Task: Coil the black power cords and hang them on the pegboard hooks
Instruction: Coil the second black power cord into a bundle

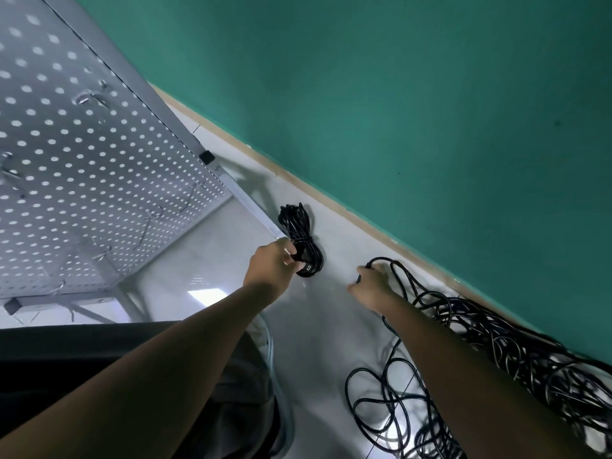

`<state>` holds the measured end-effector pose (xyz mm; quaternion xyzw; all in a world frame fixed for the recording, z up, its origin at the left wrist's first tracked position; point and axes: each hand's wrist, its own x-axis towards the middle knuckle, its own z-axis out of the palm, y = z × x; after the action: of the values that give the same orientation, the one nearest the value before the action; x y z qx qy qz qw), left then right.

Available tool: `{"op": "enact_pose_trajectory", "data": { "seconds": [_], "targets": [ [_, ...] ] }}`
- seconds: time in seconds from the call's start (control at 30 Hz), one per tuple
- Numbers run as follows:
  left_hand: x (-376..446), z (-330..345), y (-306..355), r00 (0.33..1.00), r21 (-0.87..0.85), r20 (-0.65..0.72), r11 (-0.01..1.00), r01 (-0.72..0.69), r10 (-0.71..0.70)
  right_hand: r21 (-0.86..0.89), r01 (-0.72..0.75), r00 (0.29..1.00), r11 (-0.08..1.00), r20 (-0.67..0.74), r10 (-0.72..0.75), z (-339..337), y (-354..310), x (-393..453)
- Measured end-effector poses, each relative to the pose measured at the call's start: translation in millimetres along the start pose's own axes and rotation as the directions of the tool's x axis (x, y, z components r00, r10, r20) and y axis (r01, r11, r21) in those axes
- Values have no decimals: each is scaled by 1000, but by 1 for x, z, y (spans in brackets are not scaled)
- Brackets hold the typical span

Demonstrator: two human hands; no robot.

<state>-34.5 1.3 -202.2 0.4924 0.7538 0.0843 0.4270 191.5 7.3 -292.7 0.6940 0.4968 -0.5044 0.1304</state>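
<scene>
On the pale floor (pixel 318 329) beside the green wall (pixel 430 94), a coiled cord (pixel 299 231) lies wound into a tight bundle, its long axis running roughly from the pegboard frame's foot down toward the person. The left hand (pixel 273 263) is at the near end of that bundle, fingers curled around the strands where a plug shows, so it grips the coil itself. The right hand (pixel 371 281) sits a little to the right, apart from the bundle, with its fingers bent over a loop of the loose cord (pixel 394 270) that trails back into the tangled cords (pixel 516 352) heaped along the wall; it appears to pinch that strand, though the grip is partly hidden. The pegboard (pixel 82 154) stands to the left of both hands, tilted in this view, with bare wire hooks (pixel 87 98) showing on its face and no cord on them. The left hand is the nearer one to the board, and the bundle lies just beside the frame's lower rail, so the hanging move would likely be a lift up and leftward from there, with the coil's upper loop leading toward a hook.
</scene>
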Motion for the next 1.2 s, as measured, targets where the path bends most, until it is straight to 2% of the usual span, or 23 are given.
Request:
{"op": "enact_pose_trajectory", "data": {
  "seconds": [0.13, 0.27, 0.4, 0.63, 0.73, 0.87, 0.93, 1.03, 1.07, 1.13, 1.2],
  "targets": [
    [-8, 2, 7, 999, 24, 36, 999, -27, 26, 265, 34, 994, 964, -107, -5, 1, -2, -2],
    [-20, 0, 27, 995, 42, 93, 998, -52, 48, 534, 59, 987, 843, -156, 29, -28, -19, -34],
    [-38, -13, 70, 986, -4, 122, 993, -118, 118, 671, 5, 993, 742, -89, 74, -65, -30, -71],
    [-89, -54, 144, 927, -94, 231, 955, -281, 295, 822, 166, 983, 545, -92, -160, -125, -43, -209],
    [-125, -73, 174, 880, -157, 309, 932, -326, 360, 812, 243, 958, 530, -115, -264, -141, -51, -260],
    [-165, -93, 200, 876, -176, 301, 925, -338, 377, 807, 290, 939, 515, -136, -315, -153, -44, -315],
    [-183, -102, 208, 867, -160, 316, 923, -351, 385, 781, 308, 938, 543, -155, -308, -157, -42, -331],
    [-214, -117, 216, 863, -106, 324, 921, -375, 389, 654, 345, 939, 673, -232, -256, -155, -37, -354],
    [-228, -123, 219, 865, -104, 322, 922, -372, 385, 561, 360, 931, 745, -260, -255, -153, -32, -360],
    [-253, -134, 225, 863, -146, 309, 916, -373, 400, 237, 363, 917, 901, -261, -301, -148, -21, -360],
    [-275, -145, 232, 846, -179, 295, 895, -408, 445, -115, 358, 885, 926, -274, -376, -142, -11, -355]
  ]
}}
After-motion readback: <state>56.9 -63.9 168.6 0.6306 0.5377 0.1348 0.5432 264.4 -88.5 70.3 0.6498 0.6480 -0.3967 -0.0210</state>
